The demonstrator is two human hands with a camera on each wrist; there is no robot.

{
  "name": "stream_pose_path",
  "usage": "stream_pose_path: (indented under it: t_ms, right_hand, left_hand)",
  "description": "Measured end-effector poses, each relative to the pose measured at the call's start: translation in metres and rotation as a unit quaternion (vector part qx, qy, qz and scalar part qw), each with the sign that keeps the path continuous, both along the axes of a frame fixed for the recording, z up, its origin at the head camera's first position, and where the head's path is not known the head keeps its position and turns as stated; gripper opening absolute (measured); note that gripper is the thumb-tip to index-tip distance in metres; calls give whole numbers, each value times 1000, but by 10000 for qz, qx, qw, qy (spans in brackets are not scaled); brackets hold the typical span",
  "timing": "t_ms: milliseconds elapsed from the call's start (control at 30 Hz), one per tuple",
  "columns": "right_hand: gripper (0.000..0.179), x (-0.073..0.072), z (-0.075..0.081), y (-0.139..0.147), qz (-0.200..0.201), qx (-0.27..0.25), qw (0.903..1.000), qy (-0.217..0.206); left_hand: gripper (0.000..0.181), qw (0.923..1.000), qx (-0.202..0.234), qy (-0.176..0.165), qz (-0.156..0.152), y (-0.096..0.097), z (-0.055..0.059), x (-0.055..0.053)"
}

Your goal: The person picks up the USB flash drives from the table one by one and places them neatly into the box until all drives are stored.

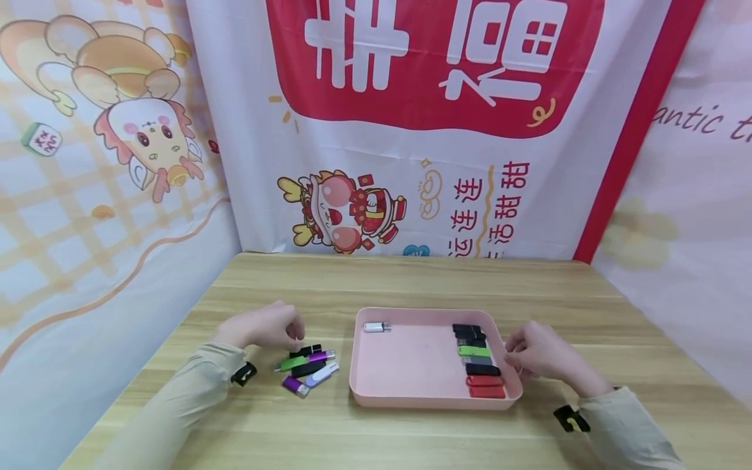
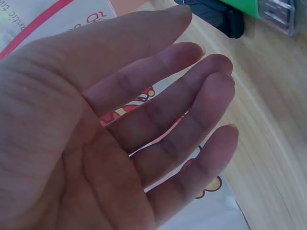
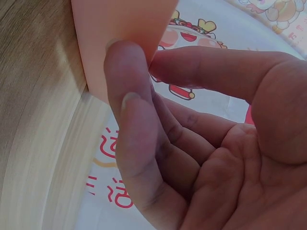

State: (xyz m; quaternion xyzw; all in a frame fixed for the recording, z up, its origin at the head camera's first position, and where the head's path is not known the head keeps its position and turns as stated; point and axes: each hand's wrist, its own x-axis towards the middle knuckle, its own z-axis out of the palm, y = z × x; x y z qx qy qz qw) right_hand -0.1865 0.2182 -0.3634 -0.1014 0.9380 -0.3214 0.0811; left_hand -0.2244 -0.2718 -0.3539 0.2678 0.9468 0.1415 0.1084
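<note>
Left grip [image 1: 264, 326]: fingers relaxed, nothing held. Right grip [image 1: 543, 356]: thumb and fingers pinch the right wall of the pink tray [image 1: 405, 365]. On the table [image 1: 388, 281], the tray stands between the two grips, long axis running left to right. Governing relation: the pile of USB drives [image 1: 308, 369] lies left of the tray, on the near side of the left grip and slightly to its right; the left grip is closer. At the pile's far edge, a black drive [image 1: 313, 349] lies roughly crosswise, just beside the left grip; contact cannot be confirmed.
</note>
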Motion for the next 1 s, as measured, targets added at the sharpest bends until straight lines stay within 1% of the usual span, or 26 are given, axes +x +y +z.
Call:
stream_pose_path:
  t_ms: [133, 300, 467, 533, 700, 867, 933, 1000]
  right_hand:
    - [5, 0, 1, 0, -2, 12, 10000, -25]
    - [5, 0, 0, -1, -42, 25, 10000, -64]
    - [4, 0, 1, -1, -69, 42, 10000, -53]
    - [4, 0, 1, -1, -44, 43, 10000, -56]
    - [4, 0, 2, -2, -75, 55, 9999, -93]
    - [3, 2, 1, -1, 51, 63, 9999, 73]
    - [3, 2, 1, -1, 132, 57, 9998, 154]
    - [3, 2, 0, -1, 158, 48, 9997, 180]
  left_hand:
    - [8, 10000, -12, -25, 18, 0, 0, 0]
    - [9, 10000, -15, 18, -64, 2, -2, 0]
    - [10, 10000, -24, 54, -15, 2, -4, -1]
    - [11, 10000, -46, 35, 76, 2, -4, -1]
    - [14, 9999, -47, 16, 97, 2, -6, -2]
    - [14, 9999, 36, 106, -98, 2, -8, -3]
    - [14, 9998, 34, 151, -123, 2, -8, -3]
    - [15, 9998, 20, 167, -73, 2, -9, -2]
